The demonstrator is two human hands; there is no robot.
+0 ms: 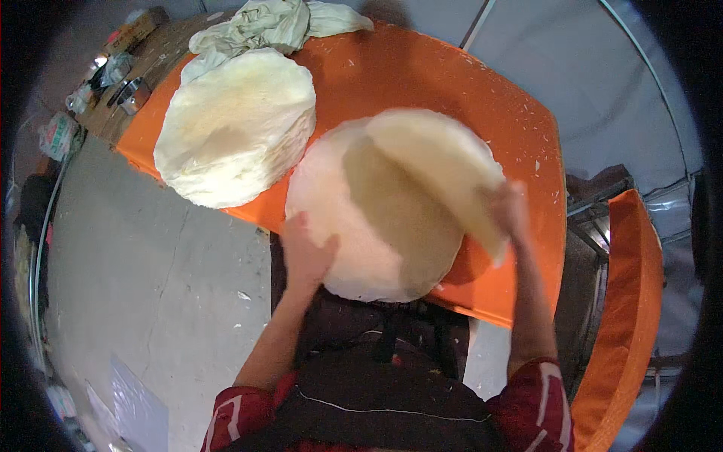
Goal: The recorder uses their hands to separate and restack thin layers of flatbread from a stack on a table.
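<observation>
On the orange table lies a round, pale stack of thin flatbread sheets (pixel 331 181). My right hand (pixel 510 209), blurred by motion, is closed on the edge of a flatbread sheet (pixel 444 154) and holds it raised and bent over the stack's right side. The sheet casts a shadow on the stack. My left hand (pixel 307 258) rests at the stack's near left edge, thumb and fingers spread apart. A taller pile of flatbread (pixel 233 124), cream-coloured, stands to the left, partly past the table edge.
The orange table (pixel 527 151) has small white flakes on it. Crumpled pale cloth (pixel 263 26) lies behind the tall pile. At the far left are a metal bowl (pixel 134 96) and a box (pixel 135 32). An orange padded panel (pixel 621 316) stands at the right.
</observation>
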